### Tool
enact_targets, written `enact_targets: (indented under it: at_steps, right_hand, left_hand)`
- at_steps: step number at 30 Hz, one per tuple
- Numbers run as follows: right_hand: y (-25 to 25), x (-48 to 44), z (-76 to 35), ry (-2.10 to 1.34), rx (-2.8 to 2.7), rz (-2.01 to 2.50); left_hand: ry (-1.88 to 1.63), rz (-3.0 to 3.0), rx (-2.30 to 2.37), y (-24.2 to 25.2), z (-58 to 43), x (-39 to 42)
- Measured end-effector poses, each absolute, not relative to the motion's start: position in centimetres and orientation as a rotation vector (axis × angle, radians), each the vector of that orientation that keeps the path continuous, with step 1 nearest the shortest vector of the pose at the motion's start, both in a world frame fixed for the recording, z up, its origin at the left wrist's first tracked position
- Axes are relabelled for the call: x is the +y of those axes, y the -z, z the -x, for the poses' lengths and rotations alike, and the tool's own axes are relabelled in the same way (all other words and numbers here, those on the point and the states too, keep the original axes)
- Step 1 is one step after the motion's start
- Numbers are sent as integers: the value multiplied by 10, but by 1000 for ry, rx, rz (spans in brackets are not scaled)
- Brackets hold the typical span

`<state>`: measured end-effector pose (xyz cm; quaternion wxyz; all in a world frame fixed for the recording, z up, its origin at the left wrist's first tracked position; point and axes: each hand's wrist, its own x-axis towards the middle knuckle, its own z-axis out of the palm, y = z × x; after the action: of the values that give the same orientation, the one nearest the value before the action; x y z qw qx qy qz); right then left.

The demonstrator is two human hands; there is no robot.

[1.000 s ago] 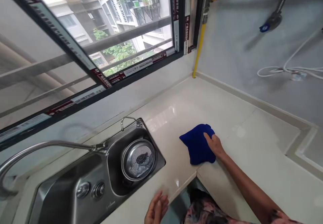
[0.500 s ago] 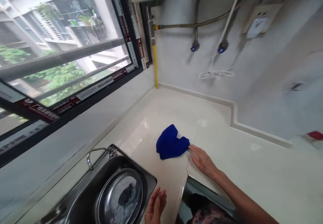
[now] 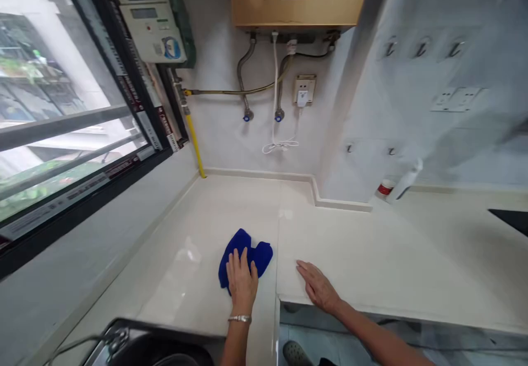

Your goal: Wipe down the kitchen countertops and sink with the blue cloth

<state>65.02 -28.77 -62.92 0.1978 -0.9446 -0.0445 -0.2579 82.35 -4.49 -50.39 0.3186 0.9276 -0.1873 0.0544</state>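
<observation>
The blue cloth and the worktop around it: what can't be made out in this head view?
- Blue cloth: its near part lies under the left hand.
- Steel sink: cut off by the bottom edge.
- Right hand: flat on the pale worktop; nothing shows under its palm.
- White bottle and red-banded container: blurred, labels unreadable.

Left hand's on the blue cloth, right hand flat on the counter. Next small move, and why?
Probably a short push of the blue cloth forward along the counter toward the wall. The left hand lies flat on the cloth with fingers spread, the cloth is bunched near the front edge, and the surface ahead of it is bare. The right hand rests palm down beside it, apart from the cloth.
</observation>
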Motion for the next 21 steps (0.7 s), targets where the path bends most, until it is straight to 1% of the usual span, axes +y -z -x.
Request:
enact_targets:
  at_steps: [4,7,9,13,17,21]
  right_hand:
    - [625,-288,-652,713,-85,2604]
    - [621,-288,-653,683,-68,2568]
    - [618,-288,-654,683,-65,2554]
    - [614,-287,-652,719,-61,2550]
    - [613,-287,-649,708,-77,2558]
    - [614,-286,-645,708,-57,2578]
  left_hand:
    - [-28,-2694,-448,525,-839,-65]
    - [-90,-2757,-483,545,-838,-63]
    - [-165,-2752,-509,557,-838,-54]
    - [-169,-2735,-528,576,-847,-10]
    - [-150,-2758,-206,580,-868,61]
    - [-68,-2706,224,564,-886,114]
